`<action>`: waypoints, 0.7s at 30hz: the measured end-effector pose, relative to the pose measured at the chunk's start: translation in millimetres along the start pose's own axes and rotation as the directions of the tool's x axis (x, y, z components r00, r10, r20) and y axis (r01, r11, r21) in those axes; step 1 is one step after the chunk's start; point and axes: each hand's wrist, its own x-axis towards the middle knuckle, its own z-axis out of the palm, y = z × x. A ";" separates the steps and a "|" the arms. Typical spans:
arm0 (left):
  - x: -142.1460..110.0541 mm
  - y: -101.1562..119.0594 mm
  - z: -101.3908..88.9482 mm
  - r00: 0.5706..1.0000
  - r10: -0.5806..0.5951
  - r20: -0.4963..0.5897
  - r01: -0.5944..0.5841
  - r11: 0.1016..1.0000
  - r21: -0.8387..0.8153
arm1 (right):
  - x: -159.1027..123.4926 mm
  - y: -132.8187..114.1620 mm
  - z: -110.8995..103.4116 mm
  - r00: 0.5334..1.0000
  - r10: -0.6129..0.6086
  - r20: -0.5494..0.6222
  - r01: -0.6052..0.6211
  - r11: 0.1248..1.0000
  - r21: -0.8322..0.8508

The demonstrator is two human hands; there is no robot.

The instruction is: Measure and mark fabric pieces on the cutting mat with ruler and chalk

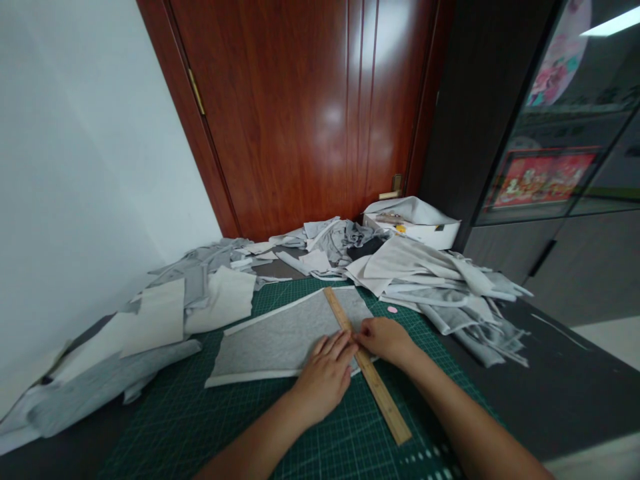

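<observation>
A piece of grey fabric (pixel 280 337) with pale edges is spread on a green cutting mat (pixel 320 443). Across its right part lies a wooden ruler (pixel 383 400), slanting down past the fabric's near edge. My left hand (pixel 327 373) rests flat on the fabric, its outstretched fingertips reaching the ruler. On the ruler's other side, my right hand (pixel 385 339) has its fingers curled together against the ruler's edge. What those fingers hold, if anything, is hidden. A small pink oval piece (pixel 393 309) lies on the mat beyond the right hand.
Stacked grey and cream fabric pieces (pixel 425 267) lie at the right, with more cloth (pixel 220 300) heaped along the left. Behind them, a white box (pixel 433 233) holds cloth and small items. A wooden door (pixel 300 120) and a dark cabinet (pixel 575 260) stand behind the table.
</observation>
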 end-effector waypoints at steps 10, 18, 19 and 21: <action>0.9 -1.5 -6.7 0.999 0.001 0.051 0.002 0.999 -0.054 | 0.0 35.0 -2.3 0.932 -0.299 0.205 0.199 0.894 0.401; 2.3 -0.6 -9.6 0.998 -0.041 0.052 0.047 0.992 -0.118 | -1.9 36.8 -2.0 0.884 -0.398 0.246 0.220 0.818 0.532; 2.3 -0.8 -9.6 0.998 -0.043 0.051 0.049 0.991 -0.124 | -2.4 36.1 -2.8 0.883 -0.393 0.256 0.216 0.825 0.521; 2.1 -1.7 -9.3 0.998 -0.042 0.043 0.048 0.989 -0.137 | -3.0 35.3 -4.0 0.880 -0.388 0.275 0.212 0.837 0.505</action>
